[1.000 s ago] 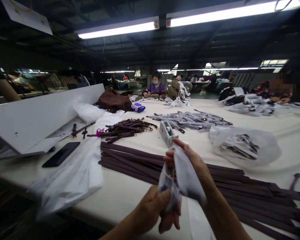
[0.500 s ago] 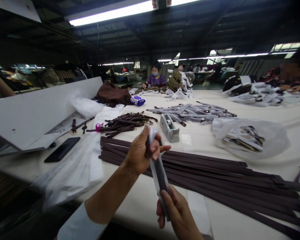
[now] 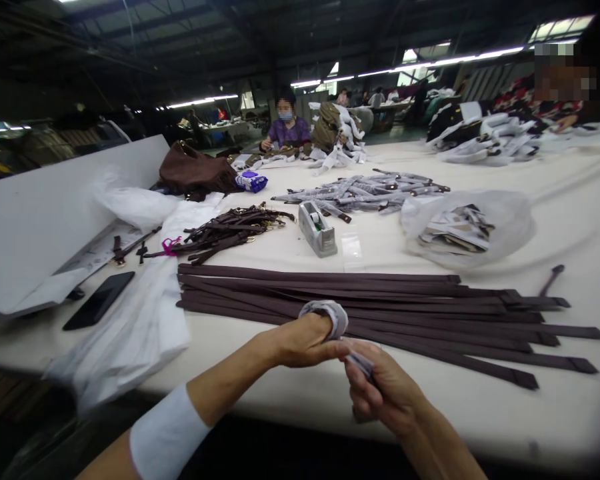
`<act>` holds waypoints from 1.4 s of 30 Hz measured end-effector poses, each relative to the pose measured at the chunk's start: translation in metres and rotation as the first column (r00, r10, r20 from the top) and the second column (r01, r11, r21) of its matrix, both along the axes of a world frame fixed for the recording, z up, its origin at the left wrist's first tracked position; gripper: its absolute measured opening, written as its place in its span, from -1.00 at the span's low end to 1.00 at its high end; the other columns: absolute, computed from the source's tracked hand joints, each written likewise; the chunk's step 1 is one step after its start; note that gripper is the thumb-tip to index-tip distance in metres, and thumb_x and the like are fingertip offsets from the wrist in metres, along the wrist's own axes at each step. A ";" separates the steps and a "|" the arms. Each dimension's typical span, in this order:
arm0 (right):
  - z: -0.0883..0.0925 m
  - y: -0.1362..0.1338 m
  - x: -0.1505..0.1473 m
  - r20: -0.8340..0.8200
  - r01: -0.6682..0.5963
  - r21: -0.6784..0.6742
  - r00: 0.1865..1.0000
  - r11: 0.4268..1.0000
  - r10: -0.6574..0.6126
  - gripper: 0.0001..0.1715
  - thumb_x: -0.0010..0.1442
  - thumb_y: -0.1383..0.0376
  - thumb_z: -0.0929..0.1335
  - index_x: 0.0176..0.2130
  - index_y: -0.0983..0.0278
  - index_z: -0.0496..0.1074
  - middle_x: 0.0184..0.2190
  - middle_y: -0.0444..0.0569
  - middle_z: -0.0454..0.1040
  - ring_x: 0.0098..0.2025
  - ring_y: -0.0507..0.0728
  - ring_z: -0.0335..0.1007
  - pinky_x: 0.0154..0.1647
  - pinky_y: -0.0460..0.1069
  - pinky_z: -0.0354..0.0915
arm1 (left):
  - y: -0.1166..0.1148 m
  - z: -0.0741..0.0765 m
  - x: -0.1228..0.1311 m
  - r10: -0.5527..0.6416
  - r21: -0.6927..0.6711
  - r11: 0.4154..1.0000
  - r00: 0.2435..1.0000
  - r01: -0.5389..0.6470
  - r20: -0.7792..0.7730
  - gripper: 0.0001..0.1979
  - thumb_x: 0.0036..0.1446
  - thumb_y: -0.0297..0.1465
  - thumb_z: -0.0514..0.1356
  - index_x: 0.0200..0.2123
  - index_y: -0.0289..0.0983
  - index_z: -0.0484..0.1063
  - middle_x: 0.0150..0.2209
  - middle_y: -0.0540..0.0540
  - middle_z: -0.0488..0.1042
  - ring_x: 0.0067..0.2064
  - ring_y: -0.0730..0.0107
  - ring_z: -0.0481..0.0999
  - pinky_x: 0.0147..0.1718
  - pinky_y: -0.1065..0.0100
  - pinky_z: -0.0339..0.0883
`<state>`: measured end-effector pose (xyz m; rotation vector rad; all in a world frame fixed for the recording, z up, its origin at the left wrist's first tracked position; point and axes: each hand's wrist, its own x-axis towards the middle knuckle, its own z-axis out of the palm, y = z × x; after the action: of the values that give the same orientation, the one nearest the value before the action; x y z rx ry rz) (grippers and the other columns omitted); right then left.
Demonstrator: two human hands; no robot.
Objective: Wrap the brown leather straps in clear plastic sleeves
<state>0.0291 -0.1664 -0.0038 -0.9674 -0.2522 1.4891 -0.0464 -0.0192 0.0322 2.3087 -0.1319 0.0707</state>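
My left hand (image 3: 300, 341) grips a small coil (image 3: 327, 317) of strap wrapped in whitish translucent film, which sits against the top of the fingers. My right hand (image 3: 383, 387) pinches a narrow loose end of that film (image 3: 360, 364), just beside the left hand's fingertips. Both hands hover over the near ends of a row of long dark brown straps (image 3: 360, 310) lying side by side on the white table (image 3: 545, 413). The strap inside the coil is mostly hidden.
Past the straps stand a grey tape dispenser (image 3: 316, 230), a plastic bag of printed cards (image 3: 465, 227) and a tangled bundle of buckled straps (image 3: 230, 233). A black phone (image 3: 99, 300) and white plastic sheeting (image 3: 130, 327) lie left. A co-worker (image 3: 287, 130) sits across the table.
The long wrapped strip held between my hands is now a tight small coil in my left hand. My right hand has moved up to the film's end. The view has tilted downward.
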 end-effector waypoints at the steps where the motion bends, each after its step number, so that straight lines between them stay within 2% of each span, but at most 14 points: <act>1: -0.003 -0.001 0.005 -0.013 -0.035 -0.009 0.999 0.999 0.034 -0.62 0.05 0.05 0.34 -0.47 0.33 0.29 -0.81 -0.30 0.19 -0.86 -0.16 -0.19 -0.84 -0.23 0.07 | -0.001 0.001 -0.003 -0.051 0.057 0.997 0.996 0.055 -0.068 -0.77 0.06 -0.22 0.09 -0.43 -0.29 0.26 -0.42 -0.06 0.28 -0.38 0.33 0.27 -0.33 0.34 0.17; 6: -0.011 -0.004 0.032 -0.020 -0.233 -0.076 0.972 0.969 0.232 -0.54 0.11 0.04 0.28 -0.52 0.39 0.34 -0.86 -0.20 0.19 -0.89 -0.11 -0.13 -0.88 -0.18 0.08 | -0.003 0.002 -0.013 -0.059 0.240 0.962 0.960 0.127 -0.273 -0.93 0.06 -0.39 0.08 -0.40 -0.27 0.29 -0.45 -0.01 0.27 -0.45 0.42 0.24 -0.45 0.42 0.12; 9: -0.005 -0.014 0.050 0.321 -0.032 -0.076 0.945 0.997 0.054 -0.41 0.17 -0.09 0.18 -0.44 0.37 0.36 -0.74 -0.10 0.34 -0.82 -0.05 0.11 -0.80 -0.16 0.13 | 0.000 -0.004 -0.015 0.007 0.230 0.971 0.962 0.058 -0.272 -0.78 0.17 -0.26 0.01 -0.37 -0.27 0.30 -0.40 -0.03 0.32 -0.40 0.41 0.28 -0.39 0.42 0.15; 10: -0.002 -0.018 0.054 0.511 0.084 -0.029 0.857 0.996 -0.058 -0.46 0.16 -0.08 0.21 -0.37 0.35 0.37 -0.64 -0.07 0.41 -0.75 -0.03 0.20 -0.74 -0.15 0.18 | 0.001 -0.007 -0.014 0.037 0.224 0.974 0.959 0.028 -0.280 -0.75 0.18 -0.23 0.00 -0.39 -0.28 0.29 -0.41 -0.02 0.32 -0.41 0.41 0.28 -0.40 0.42 0.15; 12: 0.003 -0.025 0.057 0.796 0.184 0.127 0.568 0.975 -0.211 -0.56 0.07 0.04 0.37 -0.16 0.28 0.38 -0.35 -0.01 0.48 -0.60 -0.01 0.31 -0.60 -0.13 0.27 | 0.002 -0.013 -0.012 0.064 0.191 0.982 0.957 -0.010 -0.284 -0.71 0.18 -0.21 -0.01 -0.45 -0.28 0.27 -0.47 -0.01 0.31 -0.45 0.43 0.27 -0.43 0.43 0.14; 15: 0.004 -0.025 0.054 0.938 -0.013 0.238 0.264 0.971 -0.226 -0.39 0.04 0.25 0.43 0.08 0.13 0.28 0.00 0.05 0.34 -0.47 0.02 0.35 -0.44 -0.06 0.35 | 0.002 -0.017 -0.006 0.044 0.133 0.991 0.966 -0.009 -0.257 -0.70 0.20 -0.22 -0.01 -0.49 -0.28 0.26 -0.53 0.01 0.28 -0.50 0.45 0.24 -0.49 0.44 0.11; 19: -0.002 -0.011 0.056 0.979 -0.309 0.202 0.093 0.929 -0.182 -0.68 0.19 0.39 0.26 -0.08 0.15 0.43 -0.26 -0.01 0.45 -0.29 0.10 0.39 -0.26 -0.04 0.33 | 0.001 -0.016 -0.001 -0.036 0.150 0.986 0.971 0.073 -0.235 -0.71 0.18 -0.22 0.03 -0.50 -0.27 0.24 -0.53 0.02 0.25 -0.52 0.47 0.20 -0.53 0.45 0.04; 23: -0.004 -0.001 0.061 0.959 -0.291 0.227 0.235 0.930 -0.160 -0.82 0.21 0.33 0.28 -0.20 0.22 0.45 -0.34 -0.04 0.42 -0.51 0.00 0.35 -0.50 -0.12 0.31 | 0.005 -0.020 -0.002 -0.063 0.087 0.993 0.976 0.082 -0.206 -0.67 0.17 -0.21 0.02 -0.56 -0.29 0.22 -0.56 0.02 0.24 -0.53 0.48 0.22 -0.52 0.46 0.08; 29: -0.007 0.014 0.057 0.827 -0.184 0.151 0.561 0.971 -0.022 -0.75 0.16 0.18 0.32 -0.34 0.34 0.42 -0.56 -0.13 0.32 -0.66 -0.02 0.27 -0.74 -0.15 0.23 | 0.008 -0.027 -0.008 -0.070 -0.326 0.942 0.902 -0.081 -0.425 -0.53 0.19 -0.07 -0.09 -0.53 -0.31 0.26 -0.69 0.01 0.26 -0.70 0.52 0.24 -0.70 0.51 0.13; 31: -0.006 0.016 0.058 0.800 -0.216 0.138 0.600 0.967 0.019 -0.73 0.17 0.16 0.31 -0.36 0.34 0.40 -0.62 -0.17 0.28 -0.69 -0.02 0.23 -0.74 -0.14 0.22 | 0.009 -0.028 -0.010 -0.072 -0.356 0.929 0.889 -0.106 -0.453 -0.53 0.16 -0.05 -0.04 -0.55 -0.32 0.26 -0.69 0.01 0.26 -0.72 0.53 0.24 -0.74 0.54 0.11; 33: 0.000 0.016 0.060 0.879 -0.269 0.140 0.477 0.953 0.005 -0.76 0.19 0.19 0.29 -0.35 0.33 0.39 -0.57 -0.14 0.32 -0.63 -0.01 0.28 -0.67 -0.13 0.25 | 0.011 -0.027 -0.011 -0.079 -0.317 0.945 0.884 -0.080 -0.461 -0.51 0.17 -0.07 -0.03 -0.63 -0.32 0.23 -0.72 0.02 0.23 -0.73 0.56 0.22 -0.75 0.55 0.09; 35: 0.009 0.013 0.063 0.980 -0.345 0.124 0.192 0.930 -0.059 -0.81 0.20 0.27 0.29 -0.20 0.30 0.40 -0.33 -0.02 0.40 -0.45 0.04 0.38 -0.47 -0.09 0.33 | 0.012 -0.026 -0.012 -0.079 -0.262 0.964 0.885 -0.050 -0.458 -0.52 0.19 -0.11 -0.03 -0.64 -0.32 0.22 -0.74 0.04 0.20 -0.73 0.56 0.21 -0.74 0.56 0.09; 38: 0.020 0.010 0.067 0.977 -0.476 -0.025 -0.198 0.879 -0.080 -0.50 0.19 0.37 0.29 0.12 0.16 0.20 -0.06 0.04 0.32 -0.26 0.07 0.40 -0.27 -0.06 0.30 | 0.012 -0.025 -0.009 -0.066 -0.153 0.988 0.927 0.010 -0.369 -0.65 0.18 -0.18 0.04 -0.51 -0.32 0.28 -0.68 0.05 0.26 -0.64 0.52 0.30 -0.60 0.53 0.19; 42: 0.013 0.012 0.073 0.914 -0.591 -0.258 -0.406 0.764 -0.006 -0.62 0.22 0.32 0.30 0.05 0.18 0.25 -0.33 -0.09 0.38 -0.41 0.03 0.35 -0.46 -0.11 0.19 | 0.006 -0.029 -0.003 -0.110 0.068 0.990 0.971 0.127 -0.212 -0.80 0.08 -0.24 0.19 -0.35 -0.28 0.37 -0.33 -0.05 0.45 -0.30 0.34 0.44 -0.33 0.46 0.27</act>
<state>0.1017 -0.1542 0.0094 -1.6798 -2.3044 0.4583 -0.0494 -0.0128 0.0034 2.3672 -0.1685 -0.2410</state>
